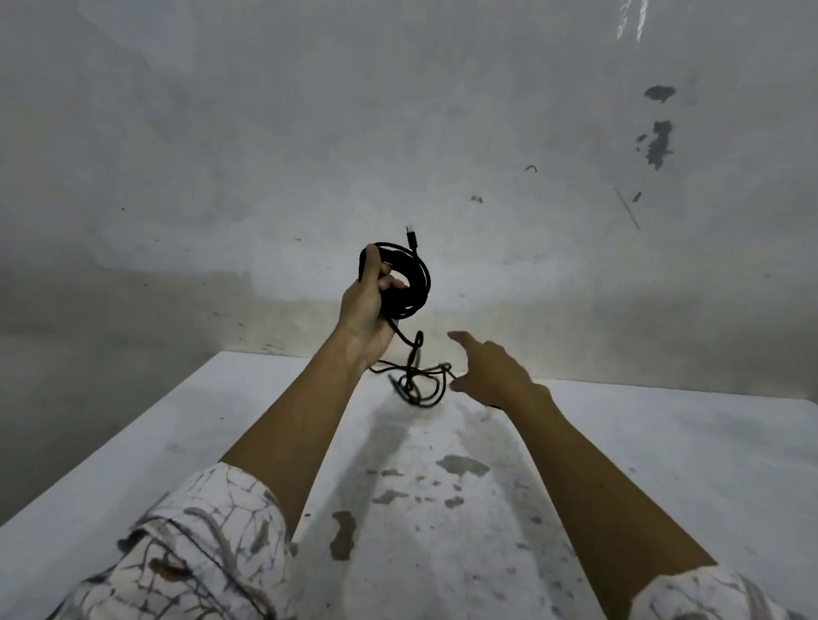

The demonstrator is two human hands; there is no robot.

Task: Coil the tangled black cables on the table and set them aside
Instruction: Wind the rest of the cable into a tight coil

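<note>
White table (677, 477) with grey stains, tangled black cable (416, 383) at far edge

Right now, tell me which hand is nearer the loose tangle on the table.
Right. The right hand reaches beside the loose tangle; the left hand is raised above it.

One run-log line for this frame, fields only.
left hand: grips coil, raised | right hand: open, reaching toward loose cable | loose cable: tangled on table | coiling: unfinished
</note>
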